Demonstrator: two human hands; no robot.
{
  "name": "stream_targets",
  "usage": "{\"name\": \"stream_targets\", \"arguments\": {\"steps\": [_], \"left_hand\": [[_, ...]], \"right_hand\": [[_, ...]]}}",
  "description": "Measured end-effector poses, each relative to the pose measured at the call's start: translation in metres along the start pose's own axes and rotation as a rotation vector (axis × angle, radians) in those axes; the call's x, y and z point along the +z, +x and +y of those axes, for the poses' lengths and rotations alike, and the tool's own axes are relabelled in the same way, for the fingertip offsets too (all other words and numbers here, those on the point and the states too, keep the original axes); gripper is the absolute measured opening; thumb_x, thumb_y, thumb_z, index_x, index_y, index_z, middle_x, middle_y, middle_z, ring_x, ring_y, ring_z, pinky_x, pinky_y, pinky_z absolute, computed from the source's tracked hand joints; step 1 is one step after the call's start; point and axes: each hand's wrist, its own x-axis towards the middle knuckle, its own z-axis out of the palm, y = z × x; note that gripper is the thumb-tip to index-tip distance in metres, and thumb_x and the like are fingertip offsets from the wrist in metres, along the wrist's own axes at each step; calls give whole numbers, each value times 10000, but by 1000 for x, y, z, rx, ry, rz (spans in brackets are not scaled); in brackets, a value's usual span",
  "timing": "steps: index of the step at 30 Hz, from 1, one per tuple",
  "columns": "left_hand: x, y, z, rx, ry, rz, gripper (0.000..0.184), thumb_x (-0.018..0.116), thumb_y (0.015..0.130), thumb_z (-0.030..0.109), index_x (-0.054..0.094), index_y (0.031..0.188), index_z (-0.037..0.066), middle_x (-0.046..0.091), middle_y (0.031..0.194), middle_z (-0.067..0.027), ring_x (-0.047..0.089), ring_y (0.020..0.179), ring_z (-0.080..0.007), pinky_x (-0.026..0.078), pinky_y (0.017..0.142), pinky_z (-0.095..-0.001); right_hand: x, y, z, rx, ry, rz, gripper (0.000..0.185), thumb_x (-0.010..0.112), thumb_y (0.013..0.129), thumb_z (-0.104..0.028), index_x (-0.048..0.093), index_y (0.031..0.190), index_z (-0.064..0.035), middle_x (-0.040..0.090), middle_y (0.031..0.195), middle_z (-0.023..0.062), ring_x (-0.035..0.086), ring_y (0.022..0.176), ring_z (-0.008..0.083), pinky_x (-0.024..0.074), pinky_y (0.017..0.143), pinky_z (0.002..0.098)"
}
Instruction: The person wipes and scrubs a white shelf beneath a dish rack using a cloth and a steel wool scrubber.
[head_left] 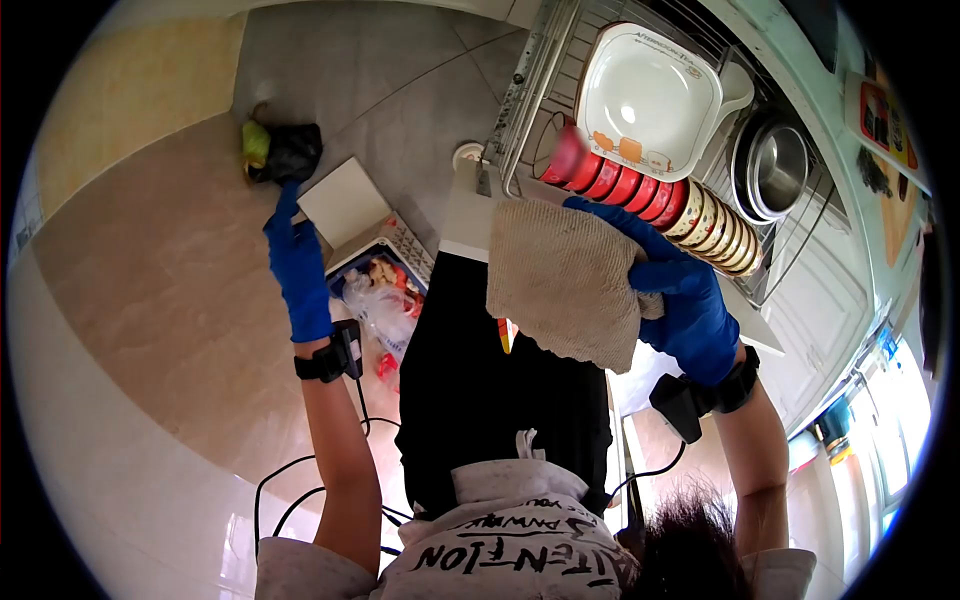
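My right hand, in a blue glove, is closed around the edge of a folded beige cloth. The cloth hangs in front of the rack, close to a row of stacked red and cream patterned bowls. On the other side, my left hand, also blue-gloved, reaches out with its fingers stretched. Its fingertips come up to the lower edge of a black bundle with a green part; whether they touch cannot be made out. I see nothing held in this hand.
A pulled-out wire rack carries a square white dish, the bowls and metal pots. Below my left arm stands an open bin with plastic bags and scraps inside. Cables run from both wrist straps.
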Motion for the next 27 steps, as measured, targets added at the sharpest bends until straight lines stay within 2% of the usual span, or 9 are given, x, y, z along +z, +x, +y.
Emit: {"name": "stream_targets", "arguments": {"steps": [1,7,9,12,17,19,24,26,27], "left_hand": [[5,-5,15,154,113,39,217,504,851,74,593,1045,35,581,1004,-62,532,792,-114,416,699,-215],[16,-29,101,87,-178,-276,239,502,840,26,590,1060,51,566,1048,-29,499,831,-77,405,702,-205],[17,-38,125,175,-336,-415,221,558,806,26,613,1016,69,569,916,-20,481,701,-99,414,627,-217],[13,-46,155,297,-473,-519,213,627,758,36,624,971,53,558,842,-28,483,674,-104,416,590,-224],[17,-49,155,472,-377,-564,250,721,638,22,629,871,24,521,753,-47,510,662,-126,426,532,-252],[14,-48,156,388,-314,-526,170,661,622,-39,566,755,5,527,776,-79,518,721,-180,416,650,-269],[3,-35,144,175,-527,-673,99,600,690,-22,581,788,-17,547,760,-77,536,729,-180,418,663,-258],[2,-33,134,-92,-801,-630,77,527,755,-17,595,791,-29,583,774,-52,542,766,-148,412,705,-231],[2,-28,127,-92,-799,-632,77,527,755,-17,595,791,-29,583,774,-52,542,766,-148,412,705,-231]], "right_hand": [[-1,1,2,-23,-52,10,647,502,692,-109,338,1309,-6,392,1316,120,396,1205,221,279,1025,329],[1,4,7,-56,-19,-3,581,497,754,-106,346,1307,-15,415,1303,118,409,1196,221,293,1021,330],[-2,3,9,-53,-11,3,564,486,765,-83,344,1307,-10,410,1308,119,404,1201,220,294,1023,329],[-3,4,12,-73,-22,6,539,459,782,-54,342,1306,-6,409,1308,119,400,1204,216,297,1022,325],[1,5,14,-55,9,-27,521,446,791,-58,348,1299,-2,406,1310,119,392,1210,211,288,1027,329],[0,4,15,-63,-83,-23,513,460,796,-44,355,1296,-7,404,1311,121,387,1214,217,296,1021,329],[-1,5,18,-103,-386,26,502,518,798,21,387,1280,-27,403,1308,130,374,1223,246,337,991,329],[3,7,12,97,269,-62,510,512,792,22,390,1283,-44,410,1301,131,392,1207,253,367,967,335],[-1,7,15,96,271,-63,510,512,792,22,390,1283,-44,410,1301,131,392,1207,253,367,967,335]]}}
